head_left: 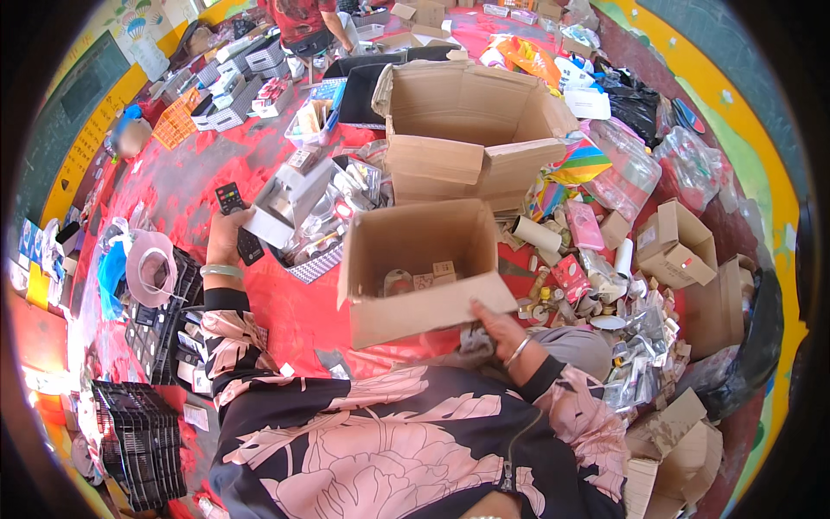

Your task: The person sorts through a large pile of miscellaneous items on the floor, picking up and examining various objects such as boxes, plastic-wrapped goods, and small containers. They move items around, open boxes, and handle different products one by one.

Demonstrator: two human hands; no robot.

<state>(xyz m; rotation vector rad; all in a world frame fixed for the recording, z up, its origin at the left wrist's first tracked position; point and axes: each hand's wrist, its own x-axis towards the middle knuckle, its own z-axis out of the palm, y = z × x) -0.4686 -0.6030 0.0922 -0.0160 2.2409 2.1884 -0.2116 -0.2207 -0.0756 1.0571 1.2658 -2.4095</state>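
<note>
My left hand (226,235) is out at the left, its fingers closed around a dark remote control (229,198) with small buttons. A second black remote (250,248) lies against that hand, beside a patterned basket (317,266) full of packaged goods and a white box (271,227). In front of me an open cardboard box (415,313) stands with its front flap folded outward. My right hand (500,332) grips the right corner of this flap, thumb on top. Inside the box are small cartons (443,270) and a rounded packet (398,282).
A larger open carton (437,160) stands behind. Loose small goods (631,368) and plastic bags (690,164) are heaped at the right. On the left are a pink hat (150,268) and black crates (138,441). Another person (303,26) is at the back.
</note>
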